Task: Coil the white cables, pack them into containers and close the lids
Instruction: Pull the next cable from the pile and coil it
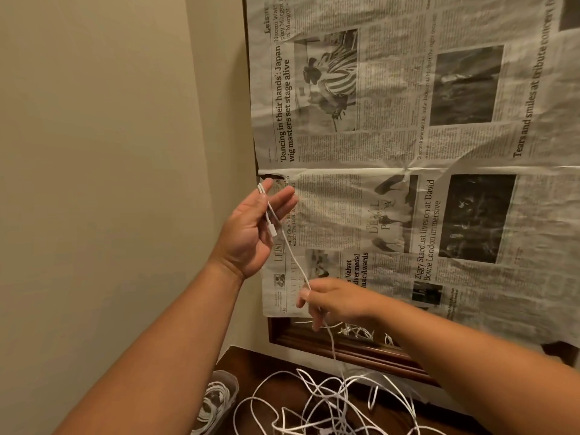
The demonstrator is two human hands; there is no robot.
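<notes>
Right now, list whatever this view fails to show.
- Container: head view, cut off by the left forearm and the bottom edge; no lid seen.
- Cable pile: head view, runs off the bottom edge; count unclear.
- Right hand: head view, its back hides how the fingers grip the cable.
- Wooden frame: head view, mostly covered by newspaper.

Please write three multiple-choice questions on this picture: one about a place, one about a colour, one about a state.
1. Where does the cable tangle lie? A on the dark wooden surface; B on a chair; C in a drawer.
2. What colour is the raised cable? A black; B white; C red.
3. The right hand: A pinches the raised cable; B lies flat; C makes an empty fist.
Answers: 1 A, loops spread over the wood; 2 B, it is white; 3 A, the cable passes through its pinch.
</notes>
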